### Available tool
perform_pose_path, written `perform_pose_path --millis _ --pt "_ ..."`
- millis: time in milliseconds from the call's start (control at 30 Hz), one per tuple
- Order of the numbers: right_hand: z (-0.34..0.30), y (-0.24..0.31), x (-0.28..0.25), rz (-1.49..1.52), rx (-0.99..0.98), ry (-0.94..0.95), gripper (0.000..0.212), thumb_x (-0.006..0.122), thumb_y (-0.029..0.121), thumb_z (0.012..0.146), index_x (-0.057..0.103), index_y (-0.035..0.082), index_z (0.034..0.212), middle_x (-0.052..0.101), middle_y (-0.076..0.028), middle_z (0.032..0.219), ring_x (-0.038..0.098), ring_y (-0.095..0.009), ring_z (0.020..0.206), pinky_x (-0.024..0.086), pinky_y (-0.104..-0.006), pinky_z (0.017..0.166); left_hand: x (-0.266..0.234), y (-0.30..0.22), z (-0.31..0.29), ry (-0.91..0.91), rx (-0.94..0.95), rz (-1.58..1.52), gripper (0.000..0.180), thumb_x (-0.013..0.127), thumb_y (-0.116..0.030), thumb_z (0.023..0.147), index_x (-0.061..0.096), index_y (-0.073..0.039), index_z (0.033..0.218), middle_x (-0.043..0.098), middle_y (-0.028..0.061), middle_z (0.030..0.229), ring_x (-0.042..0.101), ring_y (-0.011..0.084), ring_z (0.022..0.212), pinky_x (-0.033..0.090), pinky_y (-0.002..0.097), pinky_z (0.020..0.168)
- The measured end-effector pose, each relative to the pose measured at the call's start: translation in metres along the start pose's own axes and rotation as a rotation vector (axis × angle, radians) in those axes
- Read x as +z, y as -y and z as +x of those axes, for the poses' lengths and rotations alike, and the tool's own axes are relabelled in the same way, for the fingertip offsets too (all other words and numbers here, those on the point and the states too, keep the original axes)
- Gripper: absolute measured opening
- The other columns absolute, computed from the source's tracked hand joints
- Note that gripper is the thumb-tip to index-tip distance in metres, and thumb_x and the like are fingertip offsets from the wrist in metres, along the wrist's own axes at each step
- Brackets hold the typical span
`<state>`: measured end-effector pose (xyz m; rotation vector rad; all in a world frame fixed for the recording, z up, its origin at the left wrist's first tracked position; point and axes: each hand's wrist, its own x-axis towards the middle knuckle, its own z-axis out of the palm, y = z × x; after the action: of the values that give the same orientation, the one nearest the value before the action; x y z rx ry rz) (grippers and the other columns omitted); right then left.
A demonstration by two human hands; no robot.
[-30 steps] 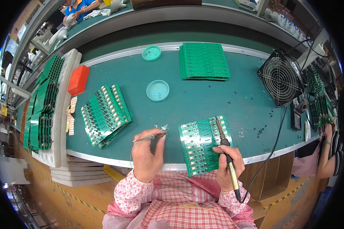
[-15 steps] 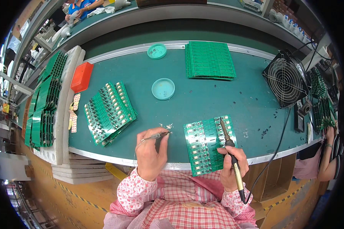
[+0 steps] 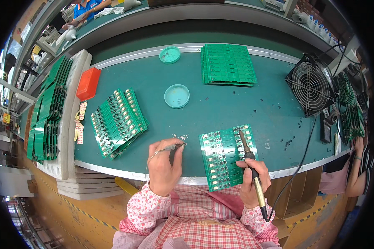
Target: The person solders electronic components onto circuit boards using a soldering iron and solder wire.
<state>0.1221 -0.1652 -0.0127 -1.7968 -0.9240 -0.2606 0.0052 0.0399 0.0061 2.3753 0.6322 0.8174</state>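
Under the soldering iron [image 3: 249, 155] sits a glossy green board [image 3: 224, 157].

A narrow strip of green bench [image 3: 192, 159] between the left hand [image 3: 164, 168] and the right hand [image 3: 253, 182] leaves room to pass, bounded by the circuit board [image 3: 219, 155] on the right hand's side. Ahead of the left hand, past white bits [image 3: 181, 137], open surface reaches the nearer dish [image 3: 173, 93]; to its left, a populated board stack [image 3: 120, 120] stands in the way. The soldering iron [image 3: 248, 150] slants over the board ahead of the right hand, and its black cord [image 3: 306, 147] crosses the space to that hand's right.
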Motion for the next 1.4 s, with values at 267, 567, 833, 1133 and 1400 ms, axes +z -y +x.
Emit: perform_pose_path --millis 267,567,833,1133,1400 --pt "-0.001 0.0 -0.002 -0.008 0.007 -0.003 0.019 0.063 0.009 0.096 0.06 0.002 0.113 0.074 -0.011 0.086 0.068 -0.025 0.079 0.055 -0.035 0.072 0.001 -0.001 0.0 -0.001 0.007 0.001 0.012 0.068 0.0 0.088 0.067 -0.003 0.099 0.069 0.0097 0.099 0.062 0.0297 0.094 0.046 0.0382 0.086" --pt "-0.002 -0.001 -0.001 0.036 0.013 -0.021 0.019 0.064 0.008 0.095 0.06 0.002 0.113 0.075 -0.011 0.087 0.068 -0.025 0.079 0.055 -0.0344 0.072 0.015 -0.02 -0.006 0.058 0.023 -0.129 0.015 0.069 0.002 0.086 0.067 -0.003 0.099 0.07 0.01 0.099 0.064 0.0285 0.091 0.049 0.0368 0.082" --pt "-0.003 -0.001 -0.002 0.054 0.029 -0.024 0.019 0.064 0.009 0.095 0.061 0.003 0.113 0.075 -0.01 0.089 0.069 -0.025 0.08 0.055 -0.034 0.073 0.023 -0.024 -0.005 0.085 0.069 -0.11 0.018 0.07 0.002 0.085 0.066 -0.004 0.101 0.07 0.01 0.1 0.065 0.0302 0.091 0.05 0.0375 0.081" --pt "-0.001 -0.002 -0.004 0.058 0.011 -0.007 0.019 0.064 0.009 0.095 0.061 0.002 0.113 0.075 -0.011 0.089 0.069 -0.025 0.08 0.056 -0.0348 0.073 0.024 -0.024 -0.005 0.082 0.095 -0.099 0.019 0.07 0.002 0.084 0.066 -0.003 0.101 0.07 0.0102 0.1 0.065 0.0301 0.09 0.049 0.038 0.081" --pt "0.004 0.013 -0.008 0.195 -0.039 0.024 0.017 0.063 0.011 0.095 0.061 0.002 0.109 0.075 -0.009 0.081 0.067 -0.02 0.068 0.053 -0.0308 0.065 0.023 -0.024 -0.005 0.087 0.094 -0.1 0.019 0.07 0.003 0.083 0.066 -0.003 0.101 0.071 0.0101 0.099 0.065 0.0298 0.09 0.049 0.0379 0.081"
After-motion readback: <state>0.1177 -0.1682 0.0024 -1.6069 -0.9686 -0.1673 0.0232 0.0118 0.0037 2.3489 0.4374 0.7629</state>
